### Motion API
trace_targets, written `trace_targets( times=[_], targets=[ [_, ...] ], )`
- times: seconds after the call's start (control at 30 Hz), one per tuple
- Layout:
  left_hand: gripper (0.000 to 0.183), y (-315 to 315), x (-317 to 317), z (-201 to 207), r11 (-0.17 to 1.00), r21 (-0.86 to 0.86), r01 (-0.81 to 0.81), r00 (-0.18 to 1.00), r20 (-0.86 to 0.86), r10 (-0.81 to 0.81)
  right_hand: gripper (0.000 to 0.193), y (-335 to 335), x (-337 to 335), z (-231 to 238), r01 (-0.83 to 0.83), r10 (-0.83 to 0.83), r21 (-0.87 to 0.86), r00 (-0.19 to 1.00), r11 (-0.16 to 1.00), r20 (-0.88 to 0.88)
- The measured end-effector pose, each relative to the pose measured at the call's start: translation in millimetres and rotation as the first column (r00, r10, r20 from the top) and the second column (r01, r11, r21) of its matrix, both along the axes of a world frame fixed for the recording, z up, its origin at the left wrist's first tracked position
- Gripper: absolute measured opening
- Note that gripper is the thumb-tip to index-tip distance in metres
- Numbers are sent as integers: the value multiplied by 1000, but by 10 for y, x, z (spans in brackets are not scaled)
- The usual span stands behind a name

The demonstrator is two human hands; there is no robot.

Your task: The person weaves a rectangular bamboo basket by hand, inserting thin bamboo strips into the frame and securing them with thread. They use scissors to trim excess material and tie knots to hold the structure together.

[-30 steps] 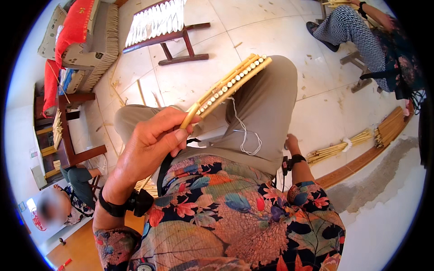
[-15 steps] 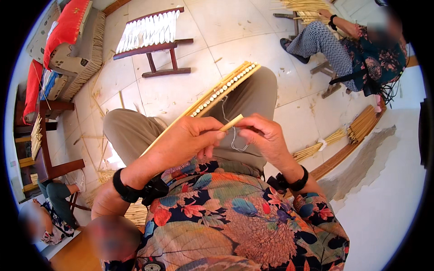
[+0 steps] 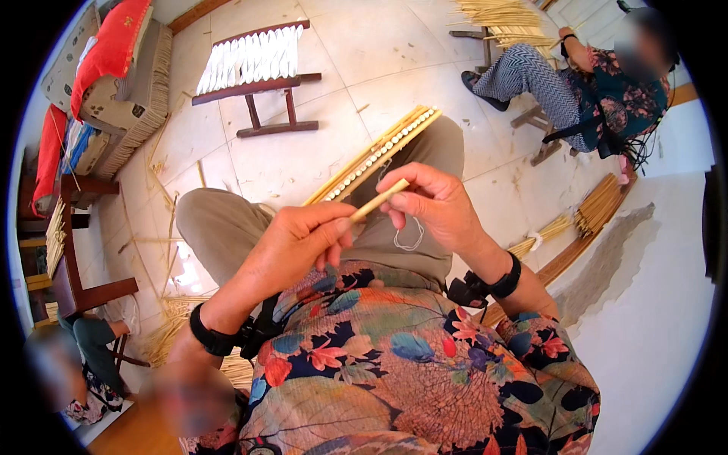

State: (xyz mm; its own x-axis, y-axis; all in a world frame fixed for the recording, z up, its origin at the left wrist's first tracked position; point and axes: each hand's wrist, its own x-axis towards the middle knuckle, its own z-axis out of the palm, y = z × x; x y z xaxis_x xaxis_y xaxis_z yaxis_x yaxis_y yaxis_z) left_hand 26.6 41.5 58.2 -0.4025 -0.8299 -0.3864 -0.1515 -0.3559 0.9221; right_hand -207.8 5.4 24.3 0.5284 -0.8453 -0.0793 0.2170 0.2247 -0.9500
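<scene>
A short, pale yellow stalk [image 3: 377, 202], like a piece of straw or reed, slants between my hands above my lap. My left hand [image 3: 299, 239] pinches its lower end between thumb and fingers. At the upper end, the thumb and fingers of my right hand [image 3: 434, 206] close on it. A loop of white thread [image 3: 410, 237] hangs below my right hand. Across my thighs lies a long frame of yellow stalks [image 3: 371, 158], with a row of round white pieces along it. My left hand covers part of its near end.
Ahead stands a dark wooden stool [image 3: 280, 83] with a white woven top. A co-worker [image 3: 599, 98] sits far right beside stalks [image 3: 504, 23]; another person [image 3: 91, 356] sits at lower left. Stalk bundles [image 3: 599, 205] lie along the right wall. A sofa with red cloth [image 3: 110, 53] is far left.
My right hand has risen slightly and my left hand has shifted left. More of the stalk shows between them. The co-worker's arm at far right has moved a little.
</scene>
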Motion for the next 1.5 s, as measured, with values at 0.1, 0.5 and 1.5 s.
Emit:
trace_targets(
  times=[0.1, 0.5, 1.5],
  targets=[
    [23, 16, 44, -22, 998, 4, -70, 997, 19, 69, 17, -37, -7, -142, 62, -45, 96, 985, 993, -167],
    [18, 16, -52, -141, 995, -81, -63, 997, -55, 59, 11, 130, -204, -989, -672, -342, -457, 307, 583, -888],
    [33, -7, -217, -101, 988, -22, -151, 986, -70, 149, 28, 234, 54, 139, -15, -270, -559, 865, 829, -424]
  ],
)
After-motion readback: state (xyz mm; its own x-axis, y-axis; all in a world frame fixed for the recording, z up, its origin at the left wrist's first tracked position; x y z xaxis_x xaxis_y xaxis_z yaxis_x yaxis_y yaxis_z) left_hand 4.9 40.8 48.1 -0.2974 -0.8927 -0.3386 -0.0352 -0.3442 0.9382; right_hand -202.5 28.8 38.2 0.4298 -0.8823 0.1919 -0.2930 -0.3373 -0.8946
